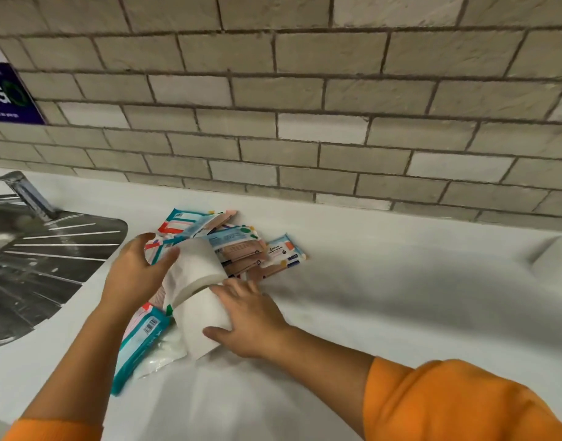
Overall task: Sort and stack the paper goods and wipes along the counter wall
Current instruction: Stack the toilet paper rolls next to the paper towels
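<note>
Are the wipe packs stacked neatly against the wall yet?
No, the wipe packs lie scattered in a loose heap on the counter.

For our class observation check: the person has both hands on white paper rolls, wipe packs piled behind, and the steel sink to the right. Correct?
No. The head view shows the steel sink to the left, not the right. The left hand and right hand are on the white paper rolls, wipe packs piled behind.
</note>
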Available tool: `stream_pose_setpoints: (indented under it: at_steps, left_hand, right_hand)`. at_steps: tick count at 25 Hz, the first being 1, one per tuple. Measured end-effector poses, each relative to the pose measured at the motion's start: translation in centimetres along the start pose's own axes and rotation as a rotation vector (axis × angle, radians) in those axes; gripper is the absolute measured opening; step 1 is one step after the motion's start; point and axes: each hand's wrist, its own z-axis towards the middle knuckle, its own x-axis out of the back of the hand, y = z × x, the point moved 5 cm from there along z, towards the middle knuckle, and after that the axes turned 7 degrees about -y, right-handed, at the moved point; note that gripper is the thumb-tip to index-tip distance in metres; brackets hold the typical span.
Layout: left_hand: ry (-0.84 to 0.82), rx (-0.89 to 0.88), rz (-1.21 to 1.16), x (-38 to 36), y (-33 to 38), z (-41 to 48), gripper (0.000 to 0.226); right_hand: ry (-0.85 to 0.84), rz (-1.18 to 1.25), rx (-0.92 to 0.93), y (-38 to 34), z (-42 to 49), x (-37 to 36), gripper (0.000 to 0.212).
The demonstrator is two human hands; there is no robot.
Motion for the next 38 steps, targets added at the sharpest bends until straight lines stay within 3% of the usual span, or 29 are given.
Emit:
stream_pose_setpoints:
  at_steps: [3,6,9,15,17,21,24,29,38]
  left_hand:
    - [-0.232,-0.034,0.030,-1.2,-0.8,1.9,0.087]
    - [-0.415,-0.103,0.002,-2.5,-1.1,2.4,0.086]
    - [-0.451,-0.159,-0.013,-2.7,-0.7,2.4,0.076]
    - [-0.534,-0.102,0.037,-3.8,-1.2,2.1,0.098]
    - [-0.529,-0.090,0.061,-4.3,-1.1,1.7,0.095]
    - [-0.397,-0.188,0.124,-5.2,-0.4,0.1,0.065]
    - [-0.279,-0.289,0.133,-6.1,0.0,-1.7,0.067]
    - [-0.191,-0.380,0.398,-7.7,2.5,-4.8,0.065]
    - [-0.088,-0.790,0.135,-15.7,15.4,-14.2,0.056]
  right_hand:
    - [-0.056,-0.023,0.066,-0.5,1.1,-1.2,0.080]
    - [-0.064,-0.018,0.127,-1.1,0.8,-1.6,0.087]
    - [-0.041,-0.070,0.130,-1.1,0.1,-0.9,0.092]
    - [-0.011,-0.195,0.140,0.6,-3.1,-1.4,0.072]
    - [-0.039,-0.220,0.176,1.5,-4.6,-2.1,0.063]
    - [0.002,-0.268,0.261,3.4,-7.2,-2.9,0.055]
    - [0.073,-0.234,0.241,5.5,-8.9,-2.3,0.058]
    - [0.241,-0.066,0.114,10.8,-13.7,0.1,0.052]
    - [0.530,-0.035,-0.253,25.1,-25.6,5.5,0.049]
